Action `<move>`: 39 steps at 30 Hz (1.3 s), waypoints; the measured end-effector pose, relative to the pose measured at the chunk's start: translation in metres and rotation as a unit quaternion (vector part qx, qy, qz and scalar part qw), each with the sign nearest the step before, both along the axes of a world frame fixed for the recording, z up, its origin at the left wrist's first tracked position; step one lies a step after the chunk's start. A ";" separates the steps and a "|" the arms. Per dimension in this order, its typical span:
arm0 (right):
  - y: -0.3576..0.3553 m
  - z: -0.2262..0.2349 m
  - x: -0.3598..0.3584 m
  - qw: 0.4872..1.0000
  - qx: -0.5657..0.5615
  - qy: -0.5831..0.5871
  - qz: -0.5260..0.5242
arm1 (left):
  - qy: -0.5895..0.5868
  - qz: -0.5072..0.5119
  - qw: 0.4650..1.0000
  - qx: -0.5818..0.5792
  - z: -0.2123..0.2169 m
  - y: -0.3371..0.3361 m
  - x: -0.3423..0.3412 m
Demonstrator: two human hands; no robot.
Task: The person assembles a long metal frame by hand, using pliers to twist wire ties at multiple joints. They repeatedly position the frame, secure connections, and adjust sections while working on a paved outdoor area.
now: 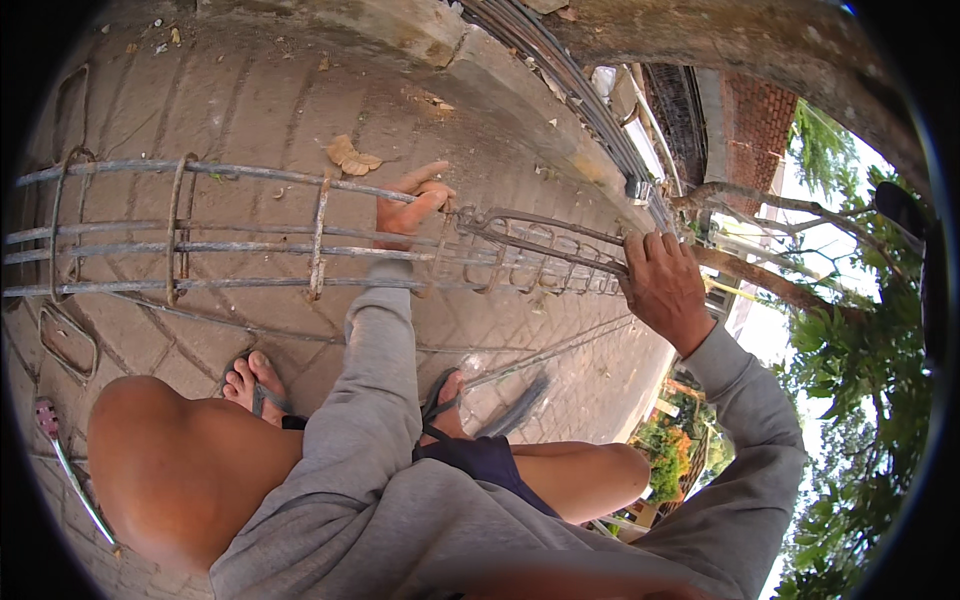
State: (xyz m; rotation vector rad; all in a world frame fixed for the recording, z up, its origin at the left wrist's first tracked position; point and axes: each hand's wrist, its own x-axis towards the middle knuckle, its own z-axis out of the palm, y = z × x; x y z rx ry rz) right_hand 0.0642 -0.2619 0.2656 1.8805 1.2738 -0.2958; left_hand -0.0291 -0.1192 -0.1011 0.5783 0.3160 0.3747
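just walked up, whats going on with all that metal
A person in a grey long-sleeved top sits or crouches beside a cage of steel bars and hoops above the paving. The right grip holds the handles of a dark tool, seemingly pincers. Its head is at the cage, close to the left grip, which is at the upper bar. Exactly what the tool bites on is too small to tell.

1. Right hand (665, 285): closed round the handle ends of long, dark brown metal pincers (560, 225).
2. Left hand (412, 210): gripping the upper rod of a long grey steel-rod cage with rusty rectangular stirrups (318, 235), beside the pincers' head.
3. Dry brown leaf (352, 157): on grey-brown block paving (240, 110).
4. Pink-handled silver tool (72, 470): lower left.
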 end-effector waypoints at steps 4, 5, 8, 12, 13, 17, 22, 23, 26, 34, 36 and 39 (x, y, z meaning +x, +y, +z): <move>-0.015 -0.004 0.016 0.990 0.009 0.107 -0.089 | -0.011 0.014 1.000 -0.014 -0.004 -0.003 0.000; -0.016 -0.005 0.021 0.984 0.004 0.133 -0.116 | -0.010 0.019 1.000 -0.016 -0.005 -0.003 0.000; -0.012 -0.008 0.028 0.909 -0.044 0.278 -0.307 | 0.013 0.003 1.000 -0.006 -0.004 -0.002 0.000; 0.006 0.001 0.022 0.593 -0.032 0.365 -0.717 | -0.011 -0.008 1.000 -0.005 0.000 0.003 0.001; 0.009 0.003 0.017 0.641 -0.012 0.358 -0.678 | -0.015 -0.010 1.000 -0.009 0.001 0.005 0.000; 0.016 0.008 0.008 0.824 -0.008 0.313 -0.473 | -0.011 -0.031 0.999 0.031 0.003 0.009 -0.004; 0.010 -0.002 0.019 0.494 -0.032 0.439 -0.750 | -0.022 -0.049 0.998 0.024 -0.001 0.008 -0.003; 0.007 -0.004 0.019 0.328 -0.015 0.503 -0.800 | -0.017 -0.054 0.998 0.020 -0.003 0.008 -0.002; 0.000 -0.005 0.012 0.586 -0.047 0.421 -0.691 | -0.048 -0.036 0.998 -0.001 -0.011 0.005 -0.001; -0.012 0.003 0.025 0.476 -0.036 0.470 -0.742 | -0.217 0.022 0.928 -0.302 -0.036 -0.022 -0.014; -0.020 0.001 0.023 0.438 -0.042 0.504 -0.743 | -0.190 0.055 0.905 -0.376 -0.039 -0.032 -0.027; -0.037 0.007 0.002 0.463 -0.006 0.495 -0.735 | -0.083 0.049 0.913 -0.397 -0.047 -0.045 -0.055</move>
